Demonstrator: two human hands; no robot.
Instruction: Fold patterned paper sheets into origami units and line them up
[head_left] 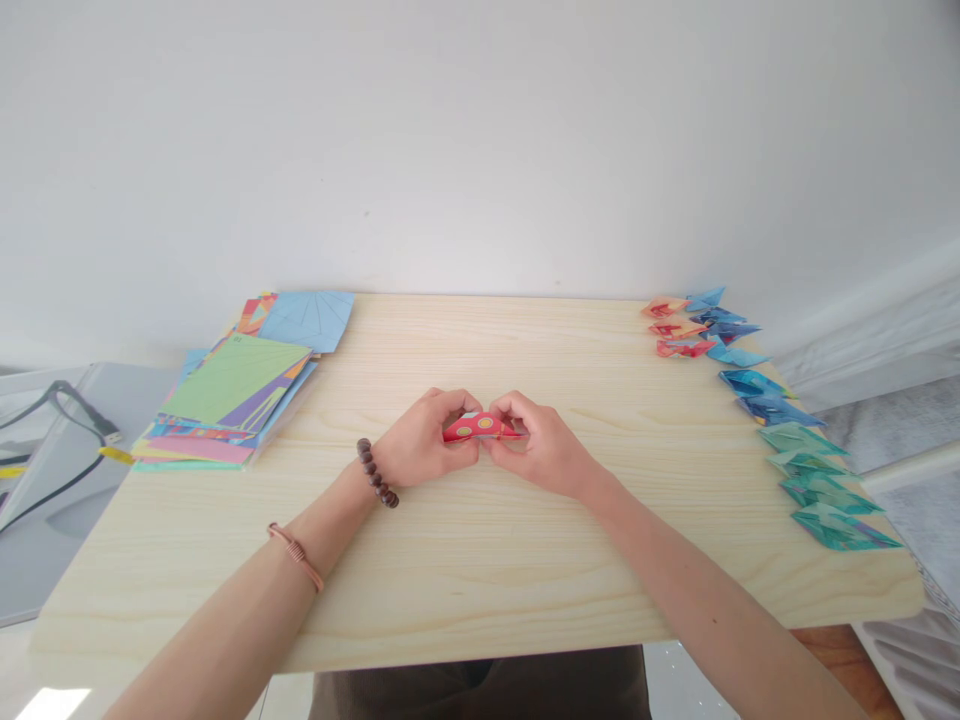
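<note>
A small folded piece of red origami paper [463, 428] with yellow dots is held between my two hands, over the middle of the table. My left hand [424, 440] pinches its left end between thumb and fingers; a beaded bracelet circles that wrist. On the other end, the thumb and fingers of my right hand [541, 445] are closed. Fingers cover both ends of the paper, so its full shape is hidden.
At the left of the wooden table [480, 560] lies a pile of coloured paper sheets [232, 380]. Several folded paper pieces in red, blue and green [817, 470] line the right edge. Black cables [75, 400] lie on a grey surface to the left. A white wall [480, 150] stands behind.
</note>
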